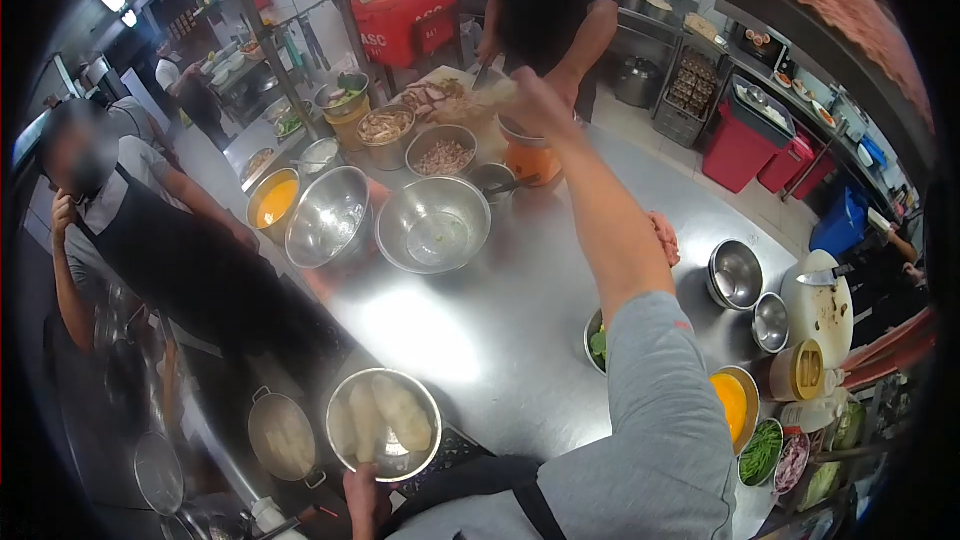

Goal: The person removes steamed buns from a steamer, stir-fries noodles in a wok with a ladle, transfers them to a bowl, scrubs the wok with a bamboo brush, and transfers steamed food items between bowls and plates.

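Note:
My left hand (366, 492) grips the near rim of a metal bowl (334, 445) low in the view; several long pale pieces (388, 414) lie inside it. Across the steel table (500, 330) stretches my right arm, in a grey sleeve. At its end my right hand (540, 103) is smeared by motion, beside a pale blurred thing and above an orange container (532, 158). Its fingers cannot be made out. Close by are a bowl of chopped meat (441, 155), sliced meat (434, 98) on a board and a large, nearly empty metal bowl (434, 224).
A co-worker in black (550, 0) stands across the table, arms near my right hand. Another in a dark apron (190, 250) stands left. Bowls of orange liquid (275, 203) and greens (762, 452) sit around. A knife (822, 278) lies on a round board (835, 315) at right.

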Demonstrator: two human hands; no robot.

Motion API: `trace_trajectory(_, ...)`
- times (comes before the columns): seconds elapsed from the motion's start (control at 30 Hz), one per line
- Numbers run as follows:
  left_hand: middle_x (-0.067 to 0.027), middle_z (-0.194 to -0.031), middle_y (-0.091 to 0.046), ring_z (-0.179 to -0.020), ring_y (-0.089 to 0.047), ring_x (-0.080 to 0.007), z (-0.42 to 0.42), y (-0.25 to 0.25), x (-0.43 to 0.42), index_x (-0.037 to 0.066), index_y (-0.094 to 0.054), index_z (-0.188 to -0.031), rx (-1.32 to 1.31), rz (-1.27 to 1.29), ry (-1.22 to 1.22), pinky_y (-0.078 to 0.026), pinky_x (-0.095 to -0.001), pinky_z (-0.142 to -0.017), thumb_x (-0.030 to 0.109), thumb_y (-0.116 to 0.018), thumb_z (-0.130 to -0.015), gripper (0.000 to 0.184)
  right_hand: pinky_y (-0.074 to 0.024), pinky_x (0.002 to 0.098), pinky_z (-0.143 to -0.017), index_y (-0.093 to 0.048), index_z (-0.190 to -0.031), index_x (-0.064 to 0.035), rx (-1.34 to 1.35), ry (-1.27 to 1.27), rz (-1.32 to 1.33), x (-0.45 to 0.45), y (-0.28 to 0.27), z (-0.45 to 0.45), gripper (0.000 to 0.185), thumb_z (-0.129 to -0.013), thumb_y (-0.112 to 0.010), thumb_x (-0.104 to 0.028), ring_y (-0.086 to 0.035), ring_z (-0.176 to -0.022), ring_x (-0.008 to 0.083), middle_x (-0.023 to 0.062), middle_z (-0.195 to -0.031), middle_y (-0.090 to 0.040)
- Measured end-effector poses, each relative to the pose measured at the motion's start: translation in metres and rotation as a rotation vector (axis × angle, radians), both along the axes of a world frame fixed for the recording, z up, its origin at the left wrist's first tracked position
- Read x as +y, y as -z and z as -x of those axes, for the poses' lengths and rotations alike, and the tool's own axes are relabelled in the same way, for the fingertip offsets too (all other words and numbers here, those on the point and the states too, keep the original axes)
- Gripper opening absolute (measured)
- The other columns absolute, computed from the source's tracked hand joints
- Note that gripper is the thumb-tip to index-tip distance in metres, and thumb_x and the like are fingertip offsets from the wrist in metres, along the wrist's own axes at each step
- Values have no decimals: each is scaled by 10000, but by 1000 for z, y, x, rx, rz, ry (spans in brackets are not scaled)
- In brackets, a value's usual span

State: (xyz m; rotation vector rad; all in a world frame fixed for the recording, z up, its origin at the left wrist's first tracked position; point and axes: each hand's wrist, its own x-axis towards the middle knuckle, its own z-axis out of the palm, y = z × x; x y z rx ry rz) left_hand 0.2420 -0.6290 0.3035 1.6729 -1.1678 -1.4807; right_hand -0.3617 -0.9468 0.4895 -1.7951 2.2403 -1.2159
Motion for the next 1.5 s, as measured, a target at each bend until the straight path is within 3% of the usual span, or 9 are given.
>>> trace_trajectory(0.07,-185,-1110,-676,-830,-725,-282,8,-24,-2,-90,-569,-1286,-254,81,204,-622,-376,-608,87,-519,-860,464,-558,478,-948,-590,-1238,36,148,47,-44,-18,3,16,674,-764,-826,-380,-690,-1125,402,289,-1220,-677)
trace_trajectory(0.1,-189,-1103,-675,-827,-723,-299,21,-35,-8,-90,-571,-1283,180,-196,-248,-627,-388,-625,108,-522,-859,471,-559,492,-954,-594,-1232,36,186,60,-52,-23,11,20,666,-759,-823,-373,-686,-1135,422,305,-1225,-673)
trace_trajectory(0.4,-173,-983,-718,-762,-720,-285,21,-30,-10,-98,-608,-1239,139,-177,-155,-606,-382,-612,131,-531,-858,452,-546,499,-985,-635,-1297,-12,275,67,-22,-28,79,38,696,-664,-838,-219,-676,-1160,421,259,-1269,-670)
trace_trajectory(0.57,-161,-1066,-749,-963,-727,-266,27,-25,-17,-24,-674,-1269,-109,-88,-34,-558,-415,-814,332,-581,-963,479,-569,417,-794,-648,-1312,-76,-495,109,189,40,48,0,586,-798,-854,-266,-701,-982,302,138,-1193,-695)
trace_trajectory(0.67,-130,-925,-720,-636,-644,-177,27,-15,-21,-58,-661,-1204,143,-180,15,-503,-336,-548,270,-561,-968,416,-546,349,-773,-669,-1303,-110,-922,-279,-158,123,46,-82,476,-882,-803,-288,-678,-949,200,49,-1128,-697)
trace_trajectory(0.73,-143,-894,-710,-618,-641,-182,32,-2,-26,-80,-656,-1150,213,-187,30,-518,-320,-546,211,-551,-953,367,-539,323,-801,-682,-1303,-131,-599,-402,-324,183,37,-166,439,-908,-781,-295,-671,-1005,150,32,-1121,-687)
trace_trajectory(0.93,-161,-1069,-697,-801,-709,-219,40,-11,-25,-88,-570,-1290,323,-210,174,-598,-344,-553,98,-563,-880,451,-539,471,-945,-632,-1393,-191,127,-605,-489,257,64,-321,673,-786,-868,-358,-656,-1122,344,169,-1252,-640)
trace_trajectory(1.13,-167,-1084,-697,-762,-711,-231,46,-25,-18,-83,-575,-1280,272,-191,236,-598,-332,-546,108,-553,-891,434,-552,477,-918,-627,-1351,-163,312,-690,-131,273,116,-353,710,-710,-904,-288,-648,-1130,374,166,-1216,-610)
trace_trajectory(1.5,-177,-1185,-661,-857,-709,-256,50,-29,-17,-81,-511,-1381,228,-252,308,-609,-352,-598,81,-539,-874,533,-571,459,-800,-623,-1073,-96,380,-624,-103,284,91,-316,411,-774,-831,-286,-712,-915,319,110,-929,-690)
